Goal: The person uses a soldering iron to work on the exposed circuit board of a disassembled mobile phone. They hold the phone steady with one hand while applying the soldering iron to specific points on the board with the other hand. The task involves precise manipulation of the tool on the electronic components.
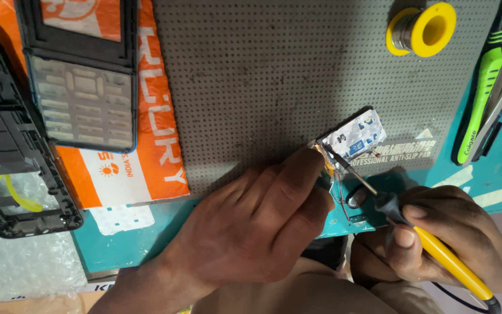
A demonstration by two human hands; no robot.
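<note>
My left hand (262,218) pinches the lower end of a small phone circuit board (352,138), holding it tilted over the grey dotted anti-slip mat (262,75). My right hand (437,238) grips a yellow-handled soldering iron (437,247). Its thin metal tip touches the board's near edge, close to my left fingertips. Thin wires and a small round part (355,199) hang below the board.
A yellow spool of solder wire (422,29) lies at the mat's top right. A phone front cover with keypad (79,75) and a black phone frame (13,151) rest on an orange bag at left. A green toothbrush (480,99) and tools lie at right.
</note>
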